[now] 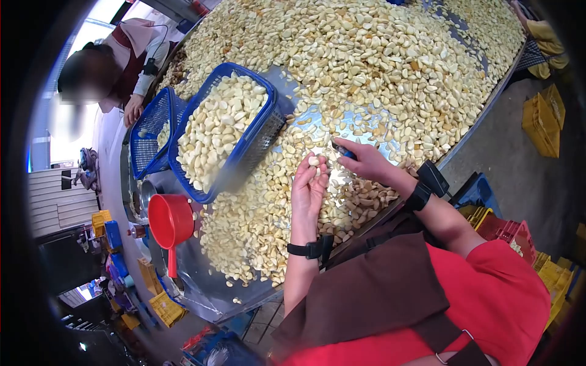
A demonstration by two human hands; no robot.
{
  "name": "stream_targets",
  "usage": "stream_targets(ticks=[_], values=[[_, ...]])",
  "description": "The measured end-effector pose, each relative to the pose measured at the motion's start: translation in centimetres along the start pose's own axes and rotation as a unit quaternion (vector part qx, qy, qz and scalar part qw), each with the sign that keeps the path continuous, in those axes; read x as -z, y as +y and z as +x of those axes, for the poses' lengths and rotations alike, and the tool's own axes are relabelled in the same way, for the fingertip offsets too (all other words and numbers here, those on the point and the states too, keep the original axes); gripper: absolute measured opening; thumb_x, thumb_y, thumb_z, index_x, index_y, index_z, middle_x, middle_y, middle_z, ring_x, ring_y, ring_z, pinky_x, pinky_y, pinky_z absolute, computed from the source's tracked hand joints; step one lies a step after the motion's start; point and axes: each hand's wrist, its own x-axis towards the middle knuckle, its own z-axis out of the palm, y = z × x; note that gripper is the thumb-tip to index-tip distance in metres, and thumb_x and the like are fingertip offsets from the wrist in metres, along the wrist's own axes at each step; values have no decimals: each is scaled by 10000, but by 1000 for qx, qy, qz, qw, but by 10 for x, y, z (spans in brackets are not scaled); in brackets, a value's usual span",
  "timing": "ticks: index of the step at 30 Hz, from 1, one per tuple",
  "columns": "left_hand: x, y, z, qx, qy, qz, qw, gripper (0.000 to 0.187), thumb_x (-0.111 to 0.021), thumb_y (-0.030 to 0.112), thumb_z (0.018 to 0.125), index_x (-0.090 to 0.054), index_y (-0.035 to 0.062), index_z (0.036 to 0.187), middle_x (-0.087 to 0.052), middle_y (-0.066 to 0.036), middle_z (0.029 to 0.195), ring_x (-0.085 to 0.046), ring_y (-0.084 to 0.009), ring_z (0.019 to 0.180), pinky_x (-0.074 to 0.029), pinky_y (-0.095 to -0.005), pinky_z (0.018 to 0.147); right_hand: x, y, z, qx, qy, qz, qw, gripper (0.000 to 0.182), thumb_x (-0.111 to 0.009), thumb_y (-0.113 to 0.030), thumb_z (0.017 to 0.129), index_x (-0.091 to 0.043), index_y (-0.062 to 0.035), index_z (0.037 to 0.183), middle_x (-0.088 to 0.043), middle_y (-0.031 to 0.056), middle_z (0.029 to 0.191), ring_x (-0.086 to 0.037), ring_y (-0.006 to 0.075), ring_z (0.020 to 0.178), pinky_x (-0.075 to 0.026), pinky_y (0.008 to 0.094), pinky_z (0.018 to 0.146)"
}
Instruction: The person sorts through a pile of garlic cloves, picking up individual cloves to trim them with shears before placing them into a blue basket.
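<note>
Bright, even daylight fills the scene, strongest from a blown-out opening at the far left. The bare metal surface (pixel 317 119) throws back pale glare between the garlic cloves (pixel 378 55). Shadows are soft and short. A fisheye lens bends straight edges and leaves black corners. The near left corner is dim. Focus is sharp at the centre and softer toward the rim.
</note>
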Motion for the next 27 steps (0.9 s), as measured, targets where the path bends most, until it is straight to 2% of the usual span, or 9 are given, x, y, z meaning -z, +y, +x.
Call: stream_targets(ticks=[3, 5, 6, 10, 12, 16, 18, 24, 27], values=[[-2, -3, 1, 5, 13, -47, 999, 381, -459, -69, 856, -463, -9, 1232, -557, -181, 1147, -615, -232, 965, -557, -303, 810, -8, -11, -8, 3, -24, -6, 1000, 532, -598, -274, 870, -454, -57, 1334, -635, 174, 1086, -636, 253, 915, -477, 321, 805], [-2, -5, 1, 6, 9, -55, 998, 368, -476, -66, 856, -474, 11, 1216, -562, -174, 1120, -613, -237, 946, -555, -310, 799, -19, -8, -10, 134, 8, 45, 990, 584, -574, -306, 866, -397, -47, 1358, -588, 237, 1153, -597, 365, 1029, -471, 385, 864], [-5, -6, 1, 6, 6, -64, 998, 357, -493, -62, 855, -485, 31, 1200, -568, -167, 1093, -612, -243, 927, -554, -316, 788, -15, -15, -11, 109, -30, 36, 993, 595, -566, -309, 871, -387, -10, 1353, -550, 242, 1219, -573, 368, 1074, -459, 395, 888], [-16, -9, -2, -30, 54, -37, 997, 322, -500, -65, 855, -500, 35, 1161, -567, -152, 1077, -601, -250, 954, -542, -332, 816, -21, -18, -12, 126, -11, 17, 992, 607, -559, -313, 874, -360, -24, 1371, -552, 238, 1216, -568, 367, 1081, -457, 398, 889], [-11, -12, 0, -65, 39, -1, 997, 304, -522, -31, 875, -513, 42, 1170, -572, -140, 1101, -613, -239, 952, -540, -362, 825, -22, -23, -13, 89, -46, 50, 994, 619, -567, -237, 862, -338, 4, 1385, -515, 260, 1266, -533, 351, 1155, -420, 367, 960], [-6, -15, 4, -91, 38, 38, 994, 279, -518, -63, 860, -541, 53, 1113, -596, -130, 1029, -626, -222, 904, -551, -349, 795, -30, -20, -11, 70, -52, 28, 996, 631, -565, -242, 862, -324, 3, 1391, -501, 265, 1278, -526, 355, 1160, -415, 367, 964], [-11, -15, 1, -118, 70, 75, 988, 271, -519, -115, 831, -525, 29, 1061, -594, -133, 993, -633, -198, 845, -563, -295, 728, -34, -17, -10, 140, -2, -6, 990, 615, -506, -313, 876, -316, -16, 1380, -573, 268, 1116, -575, 408, 1005, -468, 439, 833], [-15, -7, -6, -107, 86, 117, 984, 256, -534, -125, 824, -524, 19, 1035, -596, -157, 971, -643, -199, 752, -569, -271, 671, -36, -21, -11, 118, -29, 3, 993, 621, -495, -296, 877, -293, -23, 1397, -613, 262, 1012, -582, 434, 951, -477, 442, 804], [-14, -9, -3, -131, 80, 108, 982, 240, -544, -111, 832, -524, 21, 1031, -602, -158, 956, -642, -191, 759, -566, -263, 670, -31, -26, -10, 96, -33, -38, 994, 577, -491, -262, 893, -332, 5, 1379, -617, 260, 1045, -611, 391, 949, -478, 433, 792]])
